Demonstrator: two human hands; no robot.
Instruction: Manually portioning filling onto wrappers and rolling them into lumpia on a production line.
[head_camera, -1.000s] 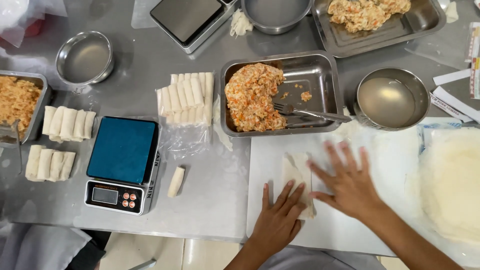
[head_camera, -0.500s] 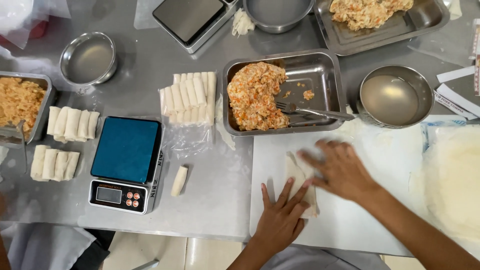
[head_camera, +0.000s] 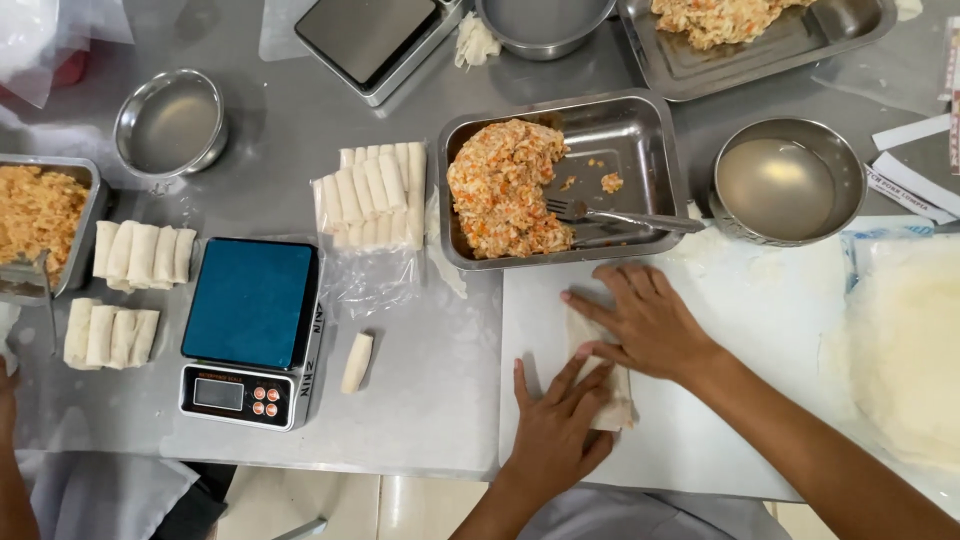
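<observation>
A pale wrapper roll (head_camera: 612, 395) lies on the white cutting board (head_camera: 740, 400) near the table's front edge. My left hand (head_camera: 558, 428) presses flat on its near end, fingers spread. My right hand (head_camera: 645, 320) lies over its far end, fingers pointing left. Just beyond the board stands a steel tray (head_camera: 640, 130) with orange-flecked filling (head_camera: 505, 185) and a fork (head_camera: 620, 214). A stack of thin wrappers (head_camera: 905, 350) rests at the right.
A blue-topped kitchen scale (head_camera: 250, 330) sits left of the board, one finished roll (head_camera: 356, 362) beside it. More rolls lie on plastic (head_camera: 375, 195) and at the far left (head_camera: 140, 252). A steel bowl of liquid (head_camera: 785, 185) stands right of the tray. Another person's sleeve (head_camera: 8, 440) shows at bottom left.
My right hand has drawn left and closer, from spread on the board to resting over the roll's far end. My left hand stays pressed on the near end.
</observation>
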